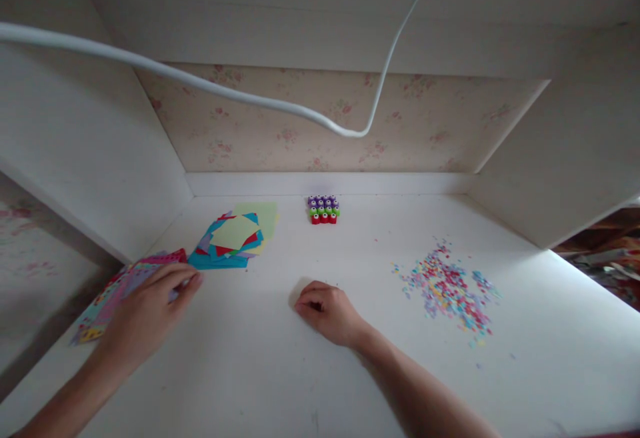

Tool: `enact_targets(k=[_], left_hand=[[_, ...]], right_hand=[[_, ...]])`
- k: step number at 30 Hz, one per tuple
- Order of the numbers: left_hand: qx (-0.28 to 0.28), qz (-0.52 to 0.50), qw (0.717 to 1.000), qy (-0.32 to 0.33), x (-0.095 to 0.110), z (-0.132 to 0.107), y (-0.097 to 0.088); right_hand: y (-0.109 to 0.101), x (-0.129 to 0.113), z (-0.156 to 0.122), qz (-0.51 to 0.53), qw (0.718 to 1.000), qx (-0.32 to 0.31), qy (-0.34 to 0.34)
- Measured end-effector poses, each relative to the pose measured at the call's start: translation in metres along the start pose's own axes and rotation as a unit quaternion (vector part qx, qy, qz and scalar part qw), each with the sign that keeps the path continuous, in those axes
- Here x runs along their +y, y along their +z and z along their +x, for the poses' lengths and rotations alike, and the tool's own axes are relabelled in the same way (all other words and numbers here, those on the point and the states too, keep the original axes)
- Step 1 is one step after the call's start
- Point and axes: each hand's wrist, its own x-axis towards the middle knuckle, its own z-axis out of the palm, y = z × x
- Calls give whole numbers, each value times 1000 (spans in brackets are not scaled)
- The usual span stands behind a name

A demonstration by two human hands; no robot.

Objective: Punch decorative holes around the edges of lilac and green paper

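My left hand (157, 301) is above the near edge of a pile of coloured punched paper (97, 308) on the left of the white table. Its thumb and fingertips come together in a loose pinch, with nothing visible between them. Just beyond those fingertips lies a fanned stack of coloured paper sheets (235, 233), a pale green one on top. My right hand (327, 311) rests on the tabletop near the middle, its fingers curled into a loose fist. I see nothing in it. Craft punches (324, 210) in purple, green and red stand in rows farther back.
A scatter of tiny coloured paper bits (450, 288) covers part of the white table (260, 371) on the right. White panels enclose the table at both sides and above. A white cable (240, 95) hangs across the upper view before flowered wallpaper (330, 118).
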Motion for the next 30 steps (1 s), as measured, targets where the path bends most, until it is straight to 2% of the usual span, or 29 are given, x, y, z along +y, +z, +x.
enact_targets(k=[1,3,6,8,11,15,19,23,26,28,30], left_hand=[[-26,-7,1000,5,7,15,13],[-42,15,998,33,19,43,39],[-68,73,993,69,25,79,71],[-83,81,991,69,24,97,85],[-115,82,988,58,18,111,95],[-150,78,985,39,13,115,94],[-174,79,981,19,13,115,84],[-132,106,985,-27,22,118,61],[-85,111,990,-35,42,111,42],[-76,85,993,0,63,96,38],[-95,48,992,63,89,72,43]], right_hand=[[0,0,0,-1,1000,-1,0],[0,0,0,-1,1000,-2,-3],[0,0,0,-3,1000,-2,-5],[-1,-1,0,-5,1000,-2,-4],[-2,-1,0,-3,1000,-7,1],[-2,-2,1,-8,1000,-13,5],[-3,-2,1,-9,1000,-15,4],[-2,-1,2,13,1000,-4,-5],[-1,1,4,78,996,37,18],[-1,1,6,137,985,88,60],[-4,0,7,189,965,150,106]])
